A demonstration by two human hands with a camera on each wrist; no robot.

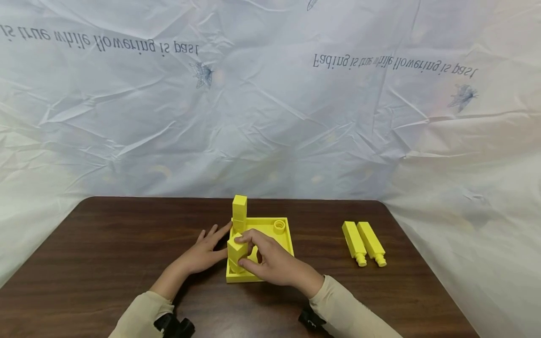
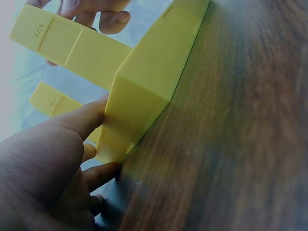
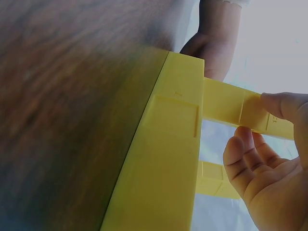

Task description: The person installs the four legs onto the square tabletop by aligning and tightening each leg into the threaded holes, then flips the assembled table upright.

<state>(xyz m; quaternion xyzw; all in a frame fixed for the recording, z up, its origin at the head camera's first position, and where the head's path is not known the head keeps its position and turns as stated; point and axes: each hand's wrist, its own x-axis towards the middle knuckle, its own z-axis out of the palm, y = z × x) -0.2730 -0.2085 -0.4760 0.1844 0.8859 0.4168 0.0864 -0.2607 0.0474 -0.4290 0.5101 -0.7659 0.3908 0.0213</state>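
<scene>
A square yellow tray (image 1: 258,221) with low walls rests on the table. Two square yellow posts stand upright along its left side. My right hand (image 1: 276,263) pinches the near post (image 1: 236,253) between thumb and fingers; this post bears the number 127 in the left wrist view. The far post (image 1: 239,206), in the back left corner, is untouched. Spread against the tray's left wall, my left hand (image 1: 204,253) touches it with thumb and fingertips, fingers mostly straight. A round ringed socket (image 1: 279,226) shows in the tray's back right corner.
Two more yellow posts (image 1: 354,241) with narrow stepped ends lie side by side on the brown table (image 1: 127,234), right of the tray. A pale printed sheet (image 1: 270,103) hangs behind the table's far edge.
</scene>
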